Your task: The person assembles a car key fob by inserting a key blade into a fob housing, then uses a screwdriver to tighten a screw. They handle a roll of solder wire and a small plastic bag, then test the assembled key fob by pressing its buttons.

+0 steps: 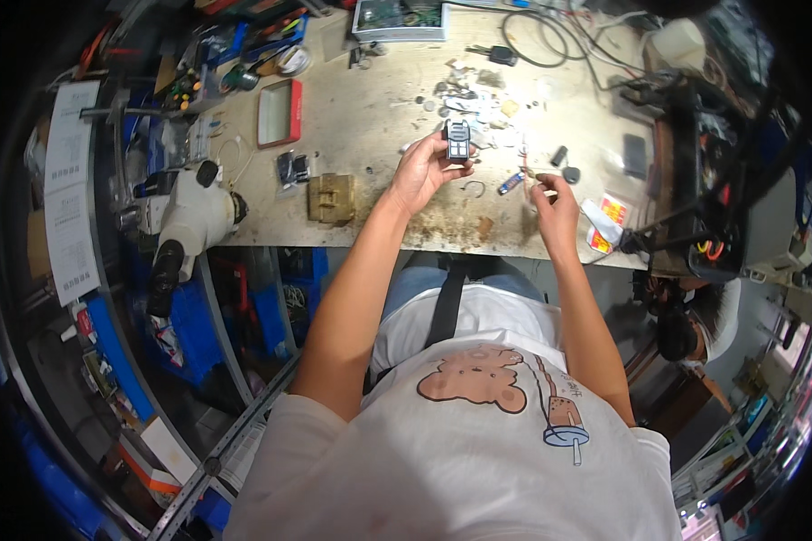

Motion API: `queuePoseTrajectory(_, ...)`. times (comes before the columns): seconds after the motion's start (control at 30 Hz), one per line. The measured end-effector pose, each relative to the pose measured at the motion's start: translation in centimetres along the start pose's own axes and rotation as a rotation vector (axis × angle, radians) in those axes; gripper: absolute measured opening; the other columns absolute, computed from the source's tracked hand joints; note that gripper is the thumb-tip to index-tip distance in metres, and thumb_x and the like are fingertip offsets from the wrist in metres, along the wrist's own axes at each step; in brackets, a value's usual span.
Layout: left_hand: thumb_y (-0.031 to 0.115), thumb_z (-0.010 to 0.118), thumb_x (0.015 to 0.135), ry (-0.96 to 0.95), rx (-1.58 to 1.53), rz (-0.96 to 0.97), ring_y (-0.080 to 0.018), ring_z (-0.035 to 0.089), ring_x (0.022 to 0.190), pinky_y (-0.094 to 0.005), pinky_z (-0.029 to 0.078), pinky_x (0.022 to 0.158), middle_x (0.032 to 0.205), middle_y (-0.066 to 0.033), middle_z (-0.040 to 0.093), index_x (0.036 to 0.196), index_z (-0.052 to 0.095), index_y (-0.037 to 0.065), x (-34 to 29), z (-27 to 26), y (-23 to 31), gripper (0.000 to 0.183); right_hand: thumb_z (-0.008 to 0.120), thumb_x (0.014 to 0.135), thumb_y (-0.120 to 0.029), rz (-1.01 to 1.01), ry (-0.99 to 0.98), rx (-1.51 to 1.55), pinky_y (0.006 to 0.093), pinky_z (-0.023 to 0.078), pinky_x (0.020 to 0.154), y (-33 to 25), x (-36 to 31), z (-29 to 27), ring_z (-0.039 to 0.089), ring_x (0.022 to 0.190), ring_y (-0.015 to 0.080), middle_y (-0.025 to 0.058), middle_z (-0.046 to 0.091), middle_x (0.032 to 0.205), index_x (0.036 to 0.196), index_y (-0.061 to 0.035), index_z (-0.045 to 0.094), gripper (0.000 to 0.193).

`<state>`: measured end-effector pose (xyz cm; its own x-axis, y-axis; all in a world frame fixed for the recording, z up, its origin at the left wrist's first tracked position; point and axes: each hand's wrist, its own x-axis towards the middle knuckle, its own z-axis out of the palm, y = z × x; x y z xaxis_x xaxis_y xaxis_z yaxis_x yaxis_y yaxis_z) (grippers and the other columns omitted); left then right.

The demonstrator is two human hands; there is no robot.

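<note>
Above the workbench point(334, 236), my left hand point(421, 173) grips a small dark remote fob point(457, 141) with several pale buttons facing up. Over to the right, my right hand point(559, 206) is closed in a pinch, thumb against fingertips; what lies between them is too small to make out. Just left of those fingertips rests a small blue cylinder point(512, 183), with a thin reddish strip point(524, 159) above it. A bent dark wire point(474, 188) lies between the two hands. Small loose parts point(478, 106) are scattered beyond the fob.
A microscope point(194, 212) stands at the left, near a yellowish block point(331, 198) and a red-rimmed box point(280, 114). Farther back are a car key point(493, 54), coiled cable point(550, 50) and a tray of circuit boards point(400, 22). At the right sits a person point(695, 329).
</note>
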<state>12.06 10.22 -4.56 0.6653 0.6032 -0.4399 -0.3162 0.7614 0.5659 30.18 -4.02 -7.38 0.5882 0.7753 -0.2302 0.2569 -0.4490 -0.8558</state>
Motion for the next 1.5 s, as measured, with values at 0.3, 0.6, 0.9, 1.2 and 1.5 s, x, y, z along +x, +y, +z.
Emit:
queuePoseTrajectory(0.3,0.013,0.049,0.089,0.429,0.472,0.128,-0.0118,0.056,0.063,-0.0275,0.052,0.056,0.082,-0.0080,0.060,0.099,0.055,-0.002,1.3,-7.2,5.4,0.019,0.059,0.079,-0.010,0.009,-0.071,0.015,0.0268,0.044,0.058,-4.5,2.6,5.8,0.054,0.063,0.0135,0.0079,0.060,0.082,0.097,0.0001,0.059,0.020)
queuePoseTrajectory(0.6,0.008,0.055,0.084,0.469,0.603,0.135,-0.0146,0.060,0.063,-0.0267,0.053,0.054,0.079,-0.0057,0.058,0.092,0.056,-0.002,9.2,-13.0,10.6,0.012,0.057,0.081,-0.010,0.157,0.015,-0.023,0.0257,0.043,0.059,-6.1,1.2,8.2,0.055,0.066,0.0129,0.0059,0.058,0.081,0.101,0.0012,0.057,0.023)
queuePoseTrajectory(0.9,-0.002,0.055,0.081,0.497,0.398,0.134,-0.0213,0.064,0.063,-0.0276,0.055,0.054,0.083,-0.0142,0.061,0.094,0.054,-0.012,14.1,-10.0,9.1,0.016,0.057,0.081,-0.011,0.228,0.080,-0.007,0.0252,0.042,0.059,-5.0,0.5,8.5,0.052,0.064,0.0119,0.0050,0.057,0.079,0.101,0.0001,0.057,0.023)
queuePoseTrajectory(1.2,-0.007,0.057,0.077,0.594,0.238,0.263,-0.0213,0.060,0.082,-0.0293,0.054,0.070,0.094,-0.0156,0.058,0.105,0.049,-0.014,12.7,-8.9,8.3,0.030,0.057,0.079,-0.009,0.198,0.088,0.006,0.0288,0.045,0.062,-5.6,2.7,7.6,0.056,0.067,0.0169,0.0105,0.061,0.080,0.097,0.0020,0.058,0.021)
queuePoseTrajectory(1.5,-0.002,0.052,0.083,0.531,0.369,0.139,-0.0234,0.059,0.091,-0.0331,0.052,0.082,0.098,-0.0160,0.057,0.107,0.051,-0.009,4.5,-5.3,6.1,0.025,0.052,0.079,-0.011,-0.343,0.153,-0.339,0.0380,0.045,0.077,-8.3,16.2,7.0,0.058,0.086,0.0318,0.0151,0.060,0.093,0.097,-0.0037,0.061,0.022)
